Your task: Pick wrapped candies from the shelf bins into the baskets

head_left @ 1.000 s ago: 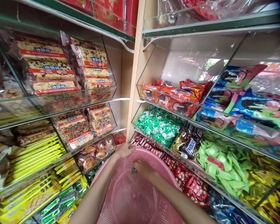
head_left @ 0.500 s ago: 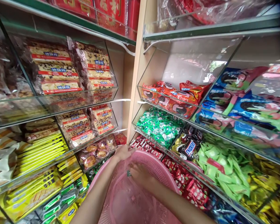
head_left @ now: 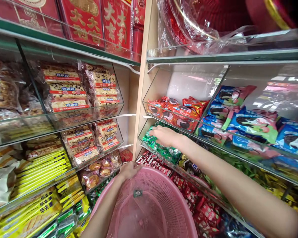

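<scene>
My left hand (head_left: 129, 170) is closed around the far rim of a pink plastic basket (head_left: 181, 195). Inside the basket lies one small green wrapped candy (head_left: 138, 193), near the far wall. My right hand (head_left: 167, 136) reaches into a clear bin heaped with green wrapped candies (head_left: 167, 152). Its fingers are stretched out, palm down, over the left part of the heap, and no candy shows in them. The fingertips are close to or touching the wrappers; the palm side is hidden.
Red-wrapped cookie packs (head_left: 176, 114) sit behind a glass ledge just above the candy bin. Red candies (head_left: 152, 162) fill the bin below. A wooden upright (head_left: 141, 82) divides the two shelf walls. Packaged pastries (head_left: 69, 94) stand to the left, blue cookie packs (head_left: 255, 124) to the right.
My right hand has left the basket and moved up and right into the green candy bin. A green candy now lies in the basket. My left hand stays on the rim; the view has tilted up.
</scene>
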A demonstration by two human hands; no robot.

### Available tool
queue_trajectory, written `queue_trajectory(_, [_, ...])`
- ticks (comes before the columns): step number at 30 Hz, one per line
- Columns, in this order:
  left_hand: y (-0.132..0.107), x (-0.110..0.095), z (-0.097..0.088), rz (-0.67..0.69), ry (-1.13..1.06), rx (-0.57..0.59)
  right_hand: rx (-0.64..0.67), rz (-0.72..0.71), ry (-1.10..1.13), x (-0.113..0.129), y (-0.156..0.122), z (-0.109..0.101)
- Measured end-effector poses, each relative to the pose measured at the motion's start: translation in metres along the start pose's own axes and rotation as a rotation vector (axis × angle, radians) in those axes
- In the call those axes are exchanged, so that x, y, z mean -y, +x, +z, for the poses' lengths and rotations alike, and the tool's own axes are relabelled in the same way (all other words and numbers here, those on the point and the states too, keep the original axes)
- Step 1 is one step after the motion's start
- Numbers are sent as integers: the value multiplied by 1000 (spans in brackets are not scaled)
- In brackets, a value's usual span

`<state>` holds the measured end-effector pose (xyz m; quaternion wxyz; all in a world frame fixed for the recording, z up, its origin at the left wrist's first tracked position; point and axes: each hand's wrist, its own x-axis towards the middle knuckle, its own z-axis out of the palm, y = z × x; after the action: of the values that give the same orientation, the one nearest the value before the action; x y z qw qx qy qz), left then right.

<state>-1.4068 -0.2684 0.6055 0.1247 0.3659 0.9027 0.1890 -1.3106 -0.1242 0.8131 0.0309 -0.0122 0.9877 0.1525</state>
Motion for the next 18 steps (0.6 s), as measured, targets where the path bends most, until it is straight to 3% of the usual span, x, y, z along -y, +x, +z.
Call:
queue_trajectory(5, [-4,13,1,3,-43,-27,130,36,-11,-29,4,24])
queue_trajectory(11, [-1,18,4,-25,-37,-43,25,-38,23,-29,1,44])
queue_trajectory(18, [4,18,6,-17,-48,-52,54,-21,91,-35,6,50])
